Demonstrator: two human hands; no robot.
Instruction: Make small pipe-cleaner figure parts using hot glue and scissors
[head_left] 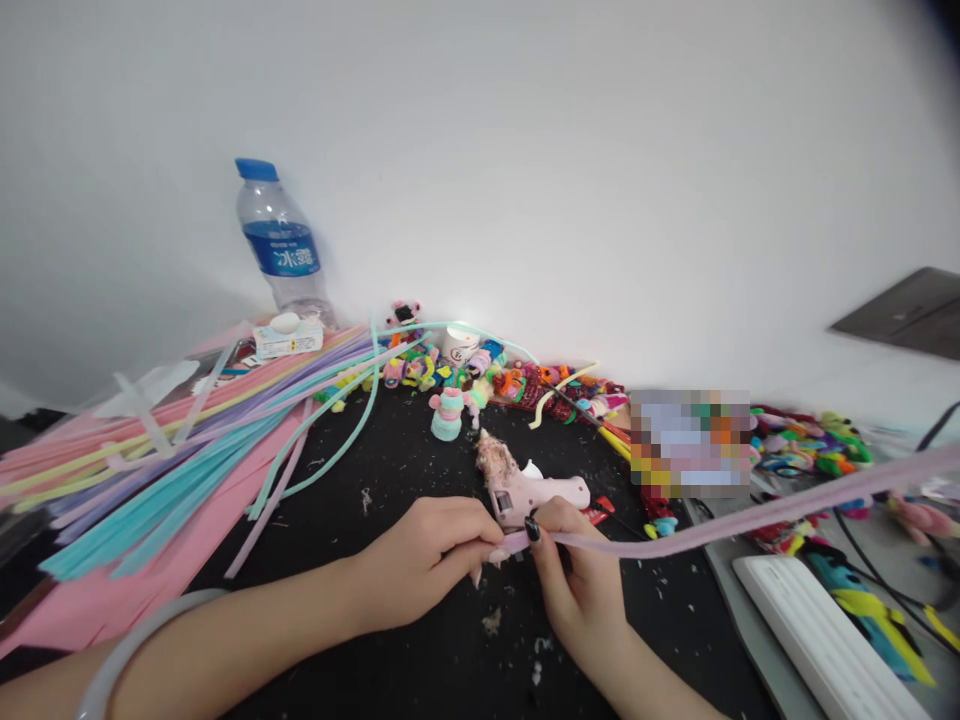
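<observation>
Lower center: left hand (431,555) and right hand (581,570) both pinching lilac strip (675,547), fingertips close together. Glue gun (544,497) just above; bottle (281,245) upper left.

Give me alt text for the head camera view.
Left hand and right hand pinch a lilac fuzzy strip over a black tabletop, its long end stretching right. Just beyond lies a pink glue gun; pastel strips lie at left, near a blue-capped bottle.

The strip (660,549) looks pale lilac, maybe pink, hard to say from here; the glue gun (551,494) is pale pink, browned at its nose (496,458), the tabletop (409,670) black with whitish flecks.
</observation>
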